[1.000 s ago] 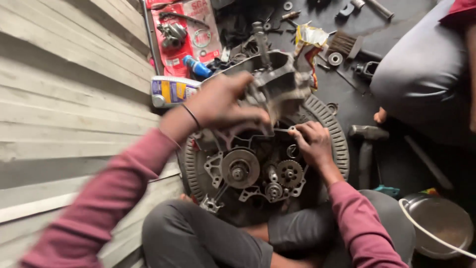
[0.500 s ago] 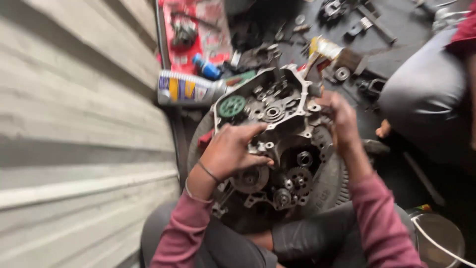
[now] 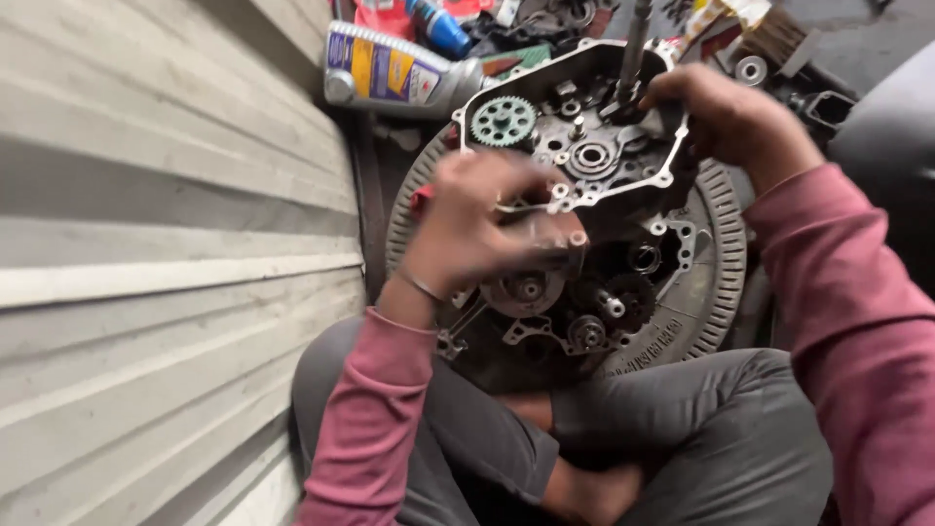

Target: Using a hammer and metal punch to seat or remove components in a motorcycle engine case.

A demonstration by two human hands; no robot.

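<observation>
Grey corrugated shutter wall (image 3: 146, 244) on the left; over the lap, both hands hold the dark metal engine crankcase half (image 3: 584, 146), tilted, open face up. Left hand (image 3: 477, 229) clamps its near edge, right hand (image 3: 726, 117) its far corner, above the toothed round metal disc (image 3: 701, 292).

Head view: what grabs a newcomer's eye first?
The engine case half at centre, raised at an angle over the geared lower half, which sits on a toothed ring. The left hand grips its near edge and the right hand its far side. A grey oil bottle lies top left beside the corrugated shutter.
</observation>
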